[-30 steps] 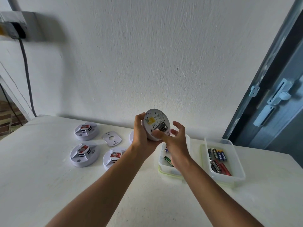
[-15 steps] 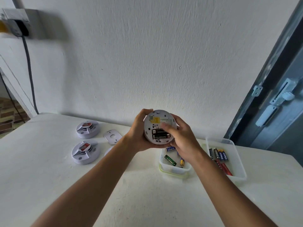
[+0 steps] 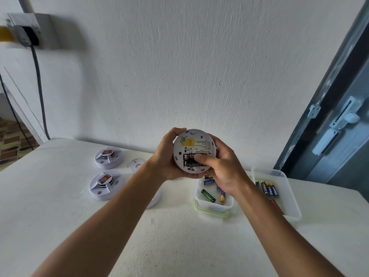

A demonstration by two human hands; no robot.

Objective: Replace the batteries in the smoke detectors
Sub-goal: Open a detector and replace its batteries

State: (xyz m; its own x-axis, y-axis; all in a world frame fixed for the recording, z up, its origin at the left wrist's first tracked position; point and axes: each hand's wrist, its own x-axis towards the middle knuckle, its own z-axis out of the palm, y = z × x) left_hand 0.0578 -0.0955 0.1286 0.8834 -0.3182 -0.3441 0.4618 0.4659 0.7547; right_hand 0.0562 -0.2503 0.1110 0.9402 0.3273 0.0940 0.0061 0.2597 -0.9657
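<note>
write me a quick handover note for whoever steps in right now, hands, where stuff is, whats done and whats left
Left hand: grips the raised smoke detector by its rim, back side facing the camera.
Right hand: cups the other side, thumb pressing on the batteries in the open compartment.
On the table: two detectors face up at left, a mounting plate, and another detector partly hidden under the left forearm.
Green-rimmed tub holds loose batteries; the clear tub to its right holds a row of them.
Done: batteries sit in the held unit.
Left: seat them, refit the plate, do the other detectors.
</note>
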